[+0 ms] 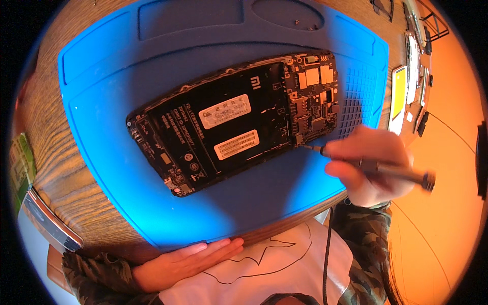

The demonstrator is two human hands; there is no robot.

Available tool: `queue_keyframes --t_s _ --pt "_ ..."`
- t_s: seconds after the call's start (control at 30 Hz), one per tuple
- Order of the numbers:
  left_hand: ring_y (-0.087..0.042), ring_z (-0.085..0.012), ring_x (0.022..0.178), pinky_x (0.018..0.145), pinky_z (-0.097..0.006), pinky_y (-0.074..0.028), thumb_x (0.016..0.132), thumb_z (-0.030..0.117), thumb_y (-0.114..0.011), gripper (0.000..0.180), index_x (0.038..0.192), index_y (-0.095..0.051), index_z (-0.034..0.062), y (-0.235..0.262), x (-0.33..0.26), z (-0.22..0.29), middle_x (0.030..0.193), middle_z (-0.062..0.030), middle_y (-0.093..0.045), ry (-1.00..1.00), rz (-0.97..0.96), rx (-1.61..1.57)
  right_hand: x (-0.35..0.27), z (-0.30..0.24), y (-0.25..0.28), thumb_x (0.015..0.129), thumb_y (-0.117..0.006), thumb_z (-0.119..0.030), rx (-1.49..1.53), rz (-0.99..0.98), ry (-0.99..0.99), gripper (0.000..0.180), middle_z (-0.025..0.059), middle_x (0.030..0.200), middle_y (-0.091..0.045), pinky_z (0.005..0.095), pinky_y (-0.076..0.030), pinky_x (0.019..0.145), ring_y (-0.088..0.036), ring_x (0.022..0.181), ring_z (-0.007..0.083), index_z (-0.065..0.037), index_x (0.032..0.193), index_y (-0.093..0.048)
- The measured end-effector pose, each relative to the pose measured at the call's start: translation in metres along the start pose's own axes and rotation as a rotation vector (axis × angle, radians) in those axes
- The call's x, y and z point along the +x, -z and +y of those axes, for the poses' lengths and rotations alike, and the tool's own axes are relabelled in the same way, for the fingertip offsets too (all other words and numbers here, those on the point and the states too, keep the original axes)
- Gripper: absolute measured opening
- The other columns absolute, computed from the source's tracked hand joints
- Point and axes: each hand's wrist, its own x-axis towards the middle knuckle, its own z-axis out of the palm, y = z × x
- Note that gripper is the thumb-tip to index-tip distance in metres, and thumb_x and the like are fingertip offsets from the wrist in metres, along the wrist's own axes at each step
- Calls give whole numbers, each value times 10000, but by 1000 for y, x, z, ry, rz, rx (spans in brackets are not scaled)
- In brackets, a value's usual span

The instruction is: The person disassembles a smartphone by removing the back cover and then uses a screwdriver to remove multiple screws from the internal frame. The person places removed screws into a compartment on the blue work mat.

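An opened smartphone [236,122] lies on a blue repair mat [244,208], its black battery and circuit board [315,101] exposed. My right hand [373,162] grips a dark screwdriver [396,175], slightly blurred. The driver's thin tip meets the phone at the lower corner of the board, beside the battery's right end. Flat along the table's front edge rests my left hand [190,262], fingers stretched out and holding nothing. It stays apart from the phone.
Tiny screws [297,22] sit in the mat's oval recess at the top. Several phone parts line the table's right side, among them a panel with a yellow face [399,91]. Another phone [51,218] lies at the left edge. A dark cord [328,254] hangs before my body.
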Motion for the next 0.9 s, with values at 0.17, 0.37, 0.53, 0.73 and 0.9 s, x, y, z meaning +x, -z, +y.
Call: queue_keyframes --t_s 0.17,0.37,0.53,0.73,0.9 --pt "-186 -169 1393 1109 -397 -36 884 242 -360 605 1470 -211 245 -1 0 2 1519 33 -214 18 6 -39 5 -3 14 721 -579 78 11 -303 72 79 126 635 -568 264 -412 458 -513 531 188 81 799 -589" --pt "-178 -157 1397 1109 -393 -26 880 240 -345 611 1474 -202 229 -1 -1 0 1524 30 -201 0 -12 -49 0 1 6 709 -699 -40 139 -174 1 145 111 664 -585 283 -394 449 -525 537 200 45 785 -609" --pt "-174 -148 1399 1110 -398 -26 882 238 -338 618 1479 -180 219 -1 0 0 1527 34 -189 -6 -12 7 -7 -3 -8 642 -784 -17 59 27 -13 216 117 665 -620 271 -416 426 -574 510 197 29 774 -619" --pt "-178 -152 1399 1111 -391 -50 883 239 -349 624 1480 -169 203 -3 0 -3 1529 35 -178 -47 2 39 -9 -8 -14 669 -787 -17 40 102 -87 193 124 659 -633 250 -405 411 -561 462 166 9 777 -630" --pt "-183 -156 1397 1104 -364 -79 873 232 -368 635 1478 -178 196 -4 -1 -3 1526 30 -188 -44 20 51 -10 -4 -11 702 -775 -34 -9 83 -95 196 97 687 -635 215 -363 415 -529 477 97 -3 816 -619"
